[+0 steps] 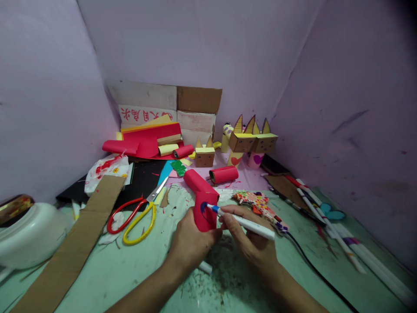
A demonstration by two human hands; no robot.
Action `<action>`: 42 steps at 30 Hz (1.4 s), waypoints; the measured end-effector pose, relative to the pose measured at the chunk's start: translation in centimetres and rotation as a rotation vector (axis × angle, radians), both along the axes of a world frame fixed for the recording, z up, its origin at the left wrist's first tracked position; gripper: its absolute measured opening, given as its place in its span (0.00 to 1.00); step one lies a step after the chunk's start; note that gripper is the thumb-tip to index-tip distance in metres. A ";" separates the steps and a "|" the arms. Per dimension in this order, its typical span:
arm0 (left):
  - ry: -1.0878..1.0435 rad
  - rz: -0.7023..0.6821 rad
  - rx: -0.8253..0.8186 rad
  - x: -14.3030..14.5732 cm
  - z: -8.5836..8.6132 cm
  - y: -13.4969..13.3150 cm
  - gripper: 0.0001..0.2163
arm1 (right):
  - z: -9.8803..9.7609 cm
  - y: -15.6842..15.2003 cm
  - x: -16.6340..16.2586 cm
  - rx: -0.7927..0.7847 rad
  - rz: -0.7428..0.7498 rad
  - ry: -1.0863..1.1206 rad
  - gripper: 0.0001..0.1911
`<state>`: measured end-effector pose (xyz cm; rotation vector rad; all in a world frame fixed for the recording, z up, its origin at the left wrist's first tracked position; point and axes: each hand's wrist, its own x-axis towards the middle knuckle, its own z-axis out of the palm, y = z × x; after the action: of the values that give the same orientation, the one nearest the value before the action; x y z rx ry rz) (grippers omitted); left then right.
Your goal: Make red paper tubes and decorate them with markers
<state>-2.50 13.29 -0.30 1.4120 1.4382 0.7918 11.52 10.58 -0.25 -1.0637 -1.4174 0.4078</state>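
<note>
Red paper roll (204, 213) gripped by left hand (190, 243); right hand (250, 243) clamps marker (243, 221).

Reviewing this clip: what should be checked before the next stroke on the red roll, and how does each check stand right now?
1. Left hand steadies the red roll: ok, the fingers wrap its lower part and it stands upright.
2. Right hand has a writing grip on the marker: ok.
3. Marker tip meets the roll: ok, the blue tip sits on a blue line on its face.
4. Scissors out of the hands' way: ok, they lie apart, to the left.
5. Ink already dry: cannot tell.
6. Marker cap at hand: cannot tell; a small white piece lies by the left wrist, too small to identify.
</note>
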 end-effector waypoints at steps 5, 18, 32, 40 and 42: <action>0.004 0.007 -0.001 0.0 -0.1 0.0 0.19 | 0.0 0.1 -0.1 -0.009 0.031 0.010 0.06; 0.001 0.021 -0.010 -0.1 0.0 0.0 0.18 | -0.1 0.1 0.1 -0.006 -0.004 0.009 0.06; 0.014 0.002 -0.006 0.0 0.2 0.0 0.18 | 0.0 0.2 -0.2 0.047 -0.007 -0.032 0.06; 0.021 0.012 -0.010 0.0 0.3 -0.1 0.18 | -0.1 0.2 -0.1 0.075 -0.015 -0.094 0.06; 0.012 0.013 -0.011 0.0 0.3 -0.1 0.18 | -0.1 0.1 0.0 0.064 -0.018 -0.084 0.06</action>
<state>-2.51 13.20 0.02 1.4029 1.4604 0.7834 11.51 10.72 -0.38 -1.0505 -1.4848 0.3058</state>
